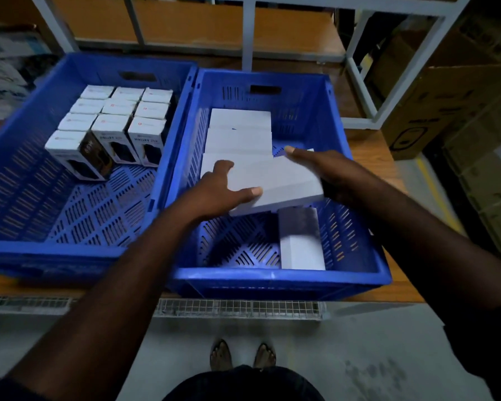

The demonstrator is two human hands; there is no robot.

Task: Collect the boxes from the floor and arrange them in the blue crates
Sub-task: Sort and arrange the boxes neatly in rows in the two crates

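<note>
Two blue crates stand side by side on a wooden table. Inside the right crate point(272, 276), my left hand point(220, 189) and my right hand point(321, 166) both hold a flat white box point(278, 183), tilted and raised above the crate floor. Behind it a row of white boxes point(239, 131) lies along the crate's left side. Another white box point(300, 241) rests near the front right corner. The left crate point(52, 247) holds several upright white and black boxes point(113, 125) packed in rows at its back.
A white metal shelf frame point(388, 91) stands behind the table. Brown cardboard cartons point(460, 105) are stacked at the right. A wire mesh tray point(237, 308) runs under the table's front edge. My feet point(243, 357) stand on grey floor.
</note>
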